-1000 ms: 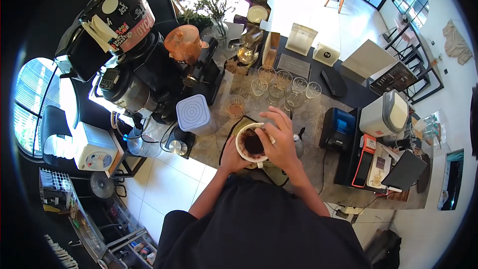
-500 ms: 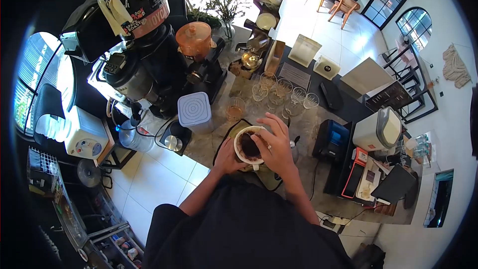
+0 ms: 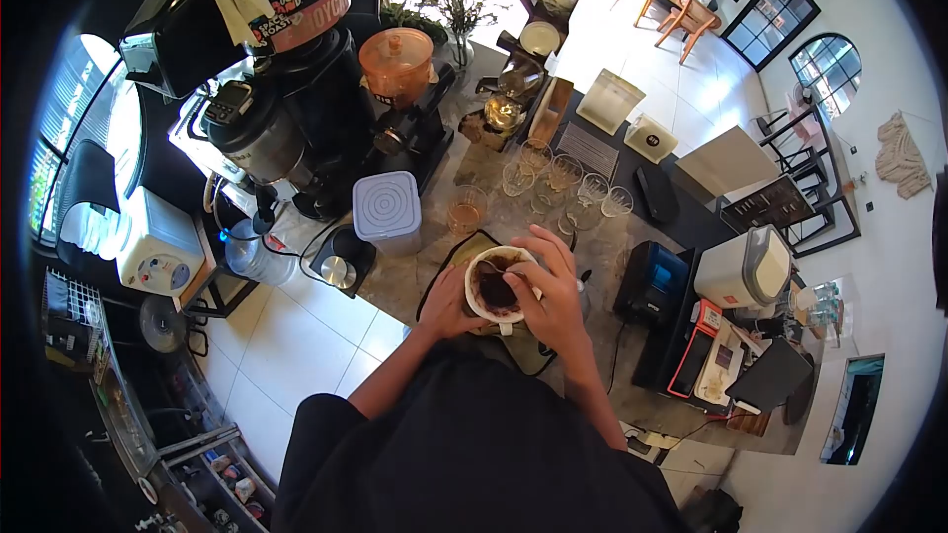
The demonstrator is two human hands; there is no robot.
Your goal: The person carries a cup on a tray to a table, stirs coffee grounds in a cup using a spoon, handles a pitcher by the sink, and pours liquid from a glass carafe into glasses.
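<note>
A white coffee dripper [image 3: 507, 329] with dark wet coffee grounds [image 3: 497, 290] inside stands in front of my body, its handle towards me. My left hand [image 3: 446, 302] is wrapped round the dripper's left side. Over the right rim, my right hand [image 3: 556, 291] reaches in with thumb and forefinger close together above the grounds, the other fingers raised. A thin pale streak shows by those fingertips; what they pinch, if anything, I cannot make out. Under the dripper lies a dark-edged olive cloth or mat [image 3: 534, 352]. Whatever supports the dripper is hidden.
Just beyond stand a glass with brownish liquid [image 3: 467, 209] and several clear glasses [image 3: 564, 178]. A lidded grey container [image 3: 386, 212] and a grinder with an orange hopper [image 3: 397, 64] are at left. A black device [image 3: 651, 281] and a red-edged terminal [image 3: 695, 347] sit right.
The camera view has shifted slightly. My left hand stays round the dripper, while my right thumb and forefinger have moved only a little inside the rim.
</note>
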